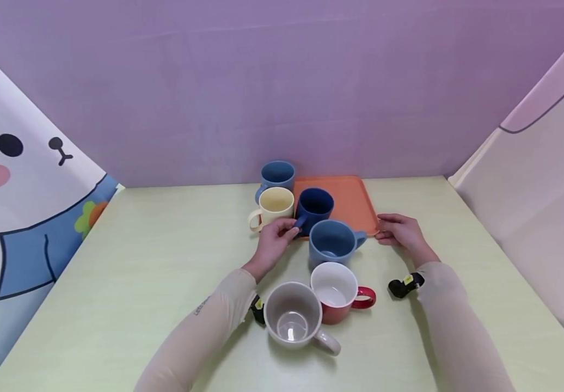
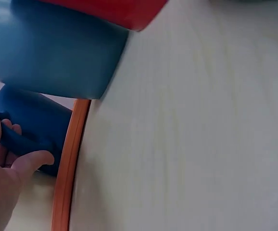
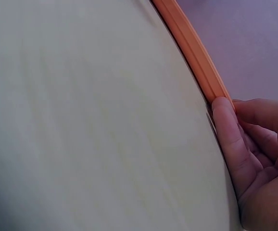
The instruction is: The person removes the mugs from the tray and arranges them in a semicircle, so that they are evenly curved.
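Note:
My left hand [image 1: 274, 239] pinches the handle of a dark blue mug [image 1: 317, 201] at the front left of an orange tray [image 1: 348, 198]. In the left wrist view, the fingers and thumb lie about that handle, behind the tray's rim [image 2: 68, 178]. My right hand [image 1: 402, 231] grips the tray's front right corner; in the right wrist view the thumb is outside the rim [image 3: 192, 48], with fingers on the other side. A lighter blue mug [image 1: 332, 239] stands just in front of the tray, its handle pointing right. Left of the dark mug stands a cream mug [image 1: 278, 201].
Another blue mug [image 1: 277, 173] stands behind the cream one, near the purple backdrop [image 1: 203, 98]. Closer to me on the pale table [image 1: 115, 283] are a red mug with a white inside [image 1: 336, 286] and a large greyish mug [image 1: 293, 313], beside my left forearm.

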`<state>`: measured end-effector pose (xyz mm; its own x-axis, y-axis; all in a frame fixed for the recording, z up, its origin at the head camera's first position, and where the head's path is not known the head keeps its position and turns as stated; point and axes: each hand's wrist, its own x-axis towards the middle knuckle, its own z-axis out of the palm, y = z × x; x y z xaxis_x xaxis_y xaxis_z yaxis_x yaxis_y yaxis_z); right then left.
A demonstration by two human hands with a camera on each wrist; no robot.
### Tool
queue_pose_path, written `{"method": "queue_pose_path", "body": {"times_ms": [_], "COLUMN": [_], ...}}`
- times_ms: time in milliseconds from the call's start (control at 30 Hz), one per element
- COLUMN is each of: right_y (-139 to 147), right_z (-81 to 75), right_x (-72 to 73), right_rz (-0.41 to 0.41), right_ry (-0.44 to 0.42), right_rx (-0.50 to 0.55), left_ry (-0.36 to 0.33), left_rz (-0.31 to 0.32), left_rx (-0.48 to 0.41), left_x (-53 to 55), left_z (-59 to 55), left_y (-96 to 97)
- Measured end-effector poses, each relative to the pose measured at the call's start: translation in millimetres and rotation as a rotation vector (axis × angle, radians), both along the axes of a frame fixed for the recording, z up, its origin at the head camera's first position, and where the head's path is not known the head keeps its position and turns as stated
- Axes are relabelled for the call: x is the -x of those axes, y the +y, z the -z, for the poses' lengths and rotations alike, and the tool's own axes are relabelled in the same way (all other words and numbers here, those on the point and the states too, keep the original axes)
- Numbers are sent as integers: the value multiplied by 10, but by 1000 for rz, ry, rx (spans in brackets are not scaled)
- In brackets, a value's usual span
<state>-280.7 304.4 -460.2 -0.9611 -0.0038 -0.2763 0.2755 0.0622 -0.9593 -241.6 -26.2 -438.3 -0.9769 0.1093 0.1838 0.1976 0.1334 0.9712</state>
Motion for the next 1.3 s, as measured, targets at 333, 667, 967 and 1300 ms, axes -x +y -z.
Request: {"method": "queue_pose_path", "body": {"times_ms": [333,667,967,1300], "right_y": [-25,14,19,10], "right_z": [-10,-21,-41,-5], "right_x": [-2,7,-18,-6], "right_rz": [1,4,-3,-8], "right_ry": [6,1,1,12], "right_rx": [12,-14,9,-50], "left_ry": [-30,-32,-2,17], "left_rz": [18,91,101,124], "left_rx": [-113,-189,-210,-280], "left_x": [33,-35,-104,-198], "left_z": [-4,-207,-331,-408], "left_y": [-63,-185,-321,-409]}}
